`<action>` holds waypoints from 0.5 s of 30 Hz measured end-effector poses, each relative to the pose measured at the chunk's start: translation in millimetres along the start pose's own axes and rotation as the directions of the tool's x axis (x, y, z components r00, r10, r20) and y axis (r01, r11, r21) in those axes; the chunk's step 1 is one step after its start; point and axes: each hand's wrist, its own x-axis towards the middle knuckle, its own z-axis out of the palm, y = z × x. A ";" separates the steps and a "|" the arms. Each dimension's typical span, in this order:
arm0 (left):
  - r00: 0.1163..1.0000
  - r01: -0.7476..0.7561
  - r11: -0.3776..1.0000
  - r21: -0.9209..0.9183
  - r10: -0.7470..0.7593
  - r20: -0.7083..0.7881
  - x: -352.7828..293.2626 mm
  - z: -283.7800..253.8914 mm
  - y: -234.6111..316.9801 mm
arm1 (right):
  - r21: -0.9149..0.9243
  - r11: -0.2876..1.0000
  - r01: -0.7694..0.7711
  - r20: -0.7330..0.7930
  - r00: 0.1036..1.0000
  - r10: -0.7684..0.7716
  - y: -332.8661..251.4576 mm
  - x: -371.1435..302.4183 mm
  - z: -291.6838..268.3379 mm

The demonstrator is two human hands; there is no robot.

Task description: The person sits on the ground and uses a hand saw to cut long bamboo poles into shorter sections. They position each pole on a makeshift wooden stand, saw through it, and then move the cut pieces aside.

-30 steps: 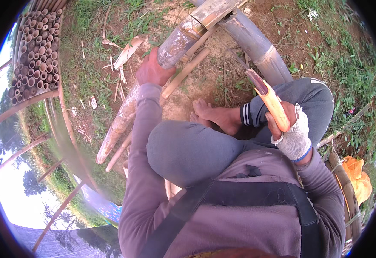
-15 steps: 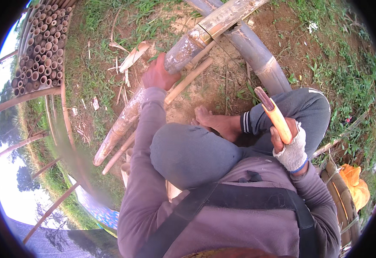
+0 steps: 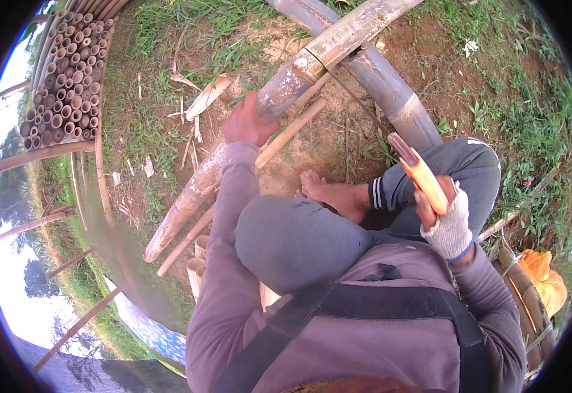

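My left hand [image 3: 250, 122], bare, is wrapped round a thick, pale-mottled bamboo pole [image 3: 291, 81] that slants from lower left to upper right. In my right hand [image 3: 448, 219], which wears a white knitted glove, is the orange handle of a handsaw [image 3: 430, 188]. Its thin dark blade reaches up and left to the pole and lies across it, beyond my left hand. How deep the blade sits in the bamboo I cannot tell. A grey bamboo support [image 3: 391, 92] crosses beneath the pole.
Thinner bamboo sticks [image 3: 292, 131] lie alongside the pole. Short cut pieces [image 3: 196, 268] are beside my left knee. A rack of stacked bamboo tubes [image 3: 70, 85] stands at far left. Orange cloth [image 3: 542, 283] rests by a bamboo bundle [image 3: 528, 314] at right. Dry husk [image 3: 209, 96] litters the grass.
The view has shifted slightly. Both hands keep their grips, and the saw blade stays across the pole with only a small change in its angle.
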 end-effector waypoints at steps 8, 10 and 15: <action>0.999 -0.054 0.999 -0.004 0.054 0.005 13.2 -1.8 18.3 | -0.202 0.978 0.050 -0.199 0.976 -0.091 45.8 165.0 121.1; 0.998 -0.059 0.998 0.012 0.059 0.011 8.4 -2.4 13.1 | -0.108 0.994 0.027 -0.211 0.976 -0.049 29.8 169.8 125.1; 1.000 -0.024 1.000 0.012 0.024 0.007 -1.2 -4.1 3.1 | 0.099 0.995 0.013 -0.092 0.996 -0.004 10.4 52.7 41.9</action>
